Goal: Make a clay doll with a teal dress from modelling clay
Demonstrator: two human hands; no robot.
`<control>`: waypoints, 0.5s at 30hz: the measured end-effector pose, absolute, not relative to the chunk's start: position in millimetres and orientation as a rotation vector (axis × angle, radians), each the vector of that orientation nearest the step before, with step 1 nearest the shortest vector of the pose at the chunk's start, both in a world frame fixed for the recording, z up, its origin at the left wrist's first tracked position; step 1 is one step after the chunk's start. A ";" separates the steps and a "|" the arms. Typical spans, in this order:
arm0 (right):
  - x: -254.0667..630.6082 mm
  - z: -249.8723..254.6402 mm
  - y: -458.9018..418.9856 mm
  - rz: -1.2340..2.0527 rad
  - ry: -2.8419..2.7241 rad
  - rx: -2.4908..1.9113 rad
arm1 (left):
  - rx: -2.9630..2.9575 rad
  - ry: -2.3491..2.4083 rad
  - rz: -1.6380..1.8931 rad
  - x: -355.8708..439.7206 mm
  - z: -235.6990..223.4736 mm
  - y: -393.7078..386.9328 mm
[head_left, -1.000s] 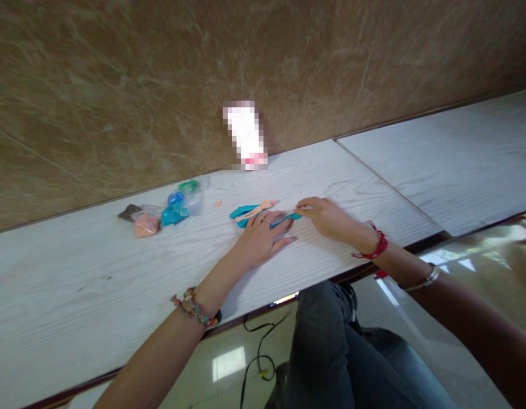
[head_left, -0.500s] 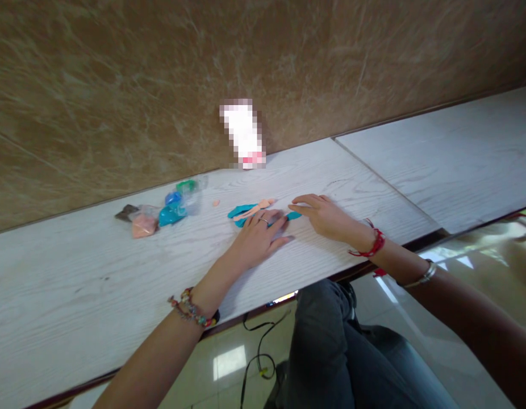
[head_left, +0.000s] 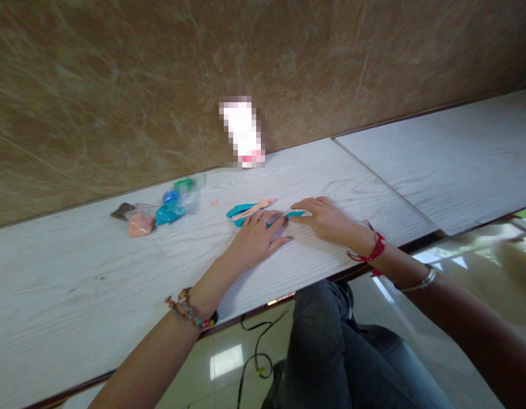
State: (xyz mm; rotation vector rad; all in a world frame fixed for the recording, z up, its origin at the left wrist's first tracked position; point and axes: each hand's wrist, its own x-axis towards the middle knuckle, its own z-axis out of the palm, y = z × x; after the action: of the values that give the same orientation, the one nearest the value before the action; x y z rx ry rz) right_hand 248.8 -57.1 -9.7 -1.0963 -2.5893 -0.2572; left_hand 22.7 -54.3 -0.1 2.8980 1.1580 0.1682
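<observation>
My left hand [head_left: 259, 240] lies palm down over the lower part of a flat clay shape, fingers stretched out. That shape has a blue clay piece [head_left: 236, 214] with a peach clay figure [head_left: 265, 203] along its top; the part under my fingers is hidden. Just right of my left fingertips lies a narrow blue clay strip [head_left: 295, 215]. My right hand [head_left: 326, 221] has its thumb and forefinger on either side of this strip, closed about it. A small peach clay bit [head_left: 215, 202] sits apart to the left.
Left on the white wood-grain ledge [head_left: 161, 267] are bags of blue clay [head_left: 170, 213], peach clay [head_left: 141, 224] and green clay [head_left: 184, 184], beside a dark grey lump [head_left: 123, 211]. A blurred-out bright upright object [head_left: 245, 130] leans on the brown wall [head_left: 118, 102]. A cable [head_left: 257, 355] lies below.
My right thumb and fingers have shifted around the blue strip, which now shows between them. My left hand stays nearly in place on the clay. The view has shifted slightly.
</observation>
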 end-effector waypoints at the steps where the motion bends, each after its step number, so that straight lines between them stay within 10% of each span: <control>1: 249.3 -10.2 -56.8 -0.267 -2.568 -1.118 | 2.898 1.153 0.164 22.8 -0.1 -54.3; 15: 254.2 -10.8 -55.9 -0.212 -2.550 -1.171 | 2.889 1.173 0.142 22.6 1.7 -55.5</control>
State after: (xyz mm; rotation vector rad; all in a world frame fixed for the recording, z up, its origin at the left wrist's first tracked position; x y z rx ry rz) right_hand 254.2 -55.9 -10.8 -1.1713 -2.5499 -0.2116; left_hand 22.6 -55.5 1.7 2.8889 1.1726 0.1419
